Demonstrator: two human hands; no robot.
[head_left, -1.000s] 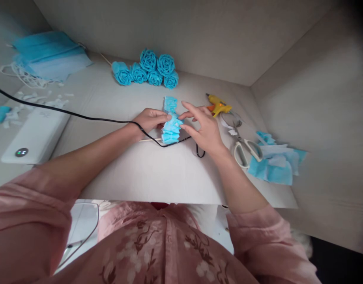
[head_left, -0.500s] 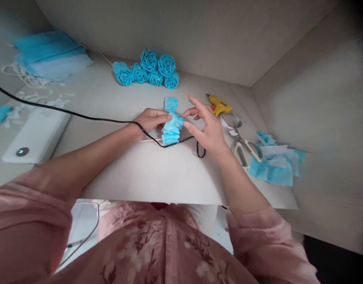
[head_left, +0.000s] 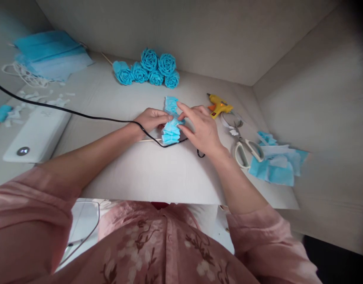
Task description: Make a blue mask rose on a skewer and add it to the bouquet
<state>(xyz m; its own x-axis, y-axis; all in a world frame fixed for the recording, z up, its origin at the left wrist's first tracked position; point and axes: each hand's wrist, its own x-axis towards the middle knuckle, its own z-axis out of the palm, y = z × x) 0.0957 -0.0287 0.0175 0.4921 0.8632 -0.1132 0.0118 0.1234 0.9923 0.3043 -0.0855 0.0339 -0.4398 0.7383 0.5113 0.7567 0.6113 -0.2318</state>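
My left hand (head_left: 153, 119) pinches a gathered strip of light-blue mask fabric (head_left: 171, 132) near its middle, thumb on top. The strip stands lengthwise away from me, its crinkled folds showing above and below the thumb. From the other side my right hand (head_left: 201, 128) grips the strip's right edge between thumb and a bent finger, while its index finger reaches along the upper part. A black cable (head_left: 104, 119) passes over my left wrist and below the strip. A thin pale stick (head_left: 150, 140) lies by the strip's lower end, partly hidden.
Several blue fabric roses (head_left: 148, 59) lie at the back. On the right are a yellow glue gun (head_left: 219, 105), a tape roll (head_left: 227, 121), scissors (head_left: 242, 154) and blue scraps (head_left: 280, 173). Blue masks (head_left: 51, 47) and a white power bank (head_left: 36, 134) occupy the left.
My right hand has moved left onto the strip, and its index finger has come down from its raised position. My left hand keeps its pinch in the same place.
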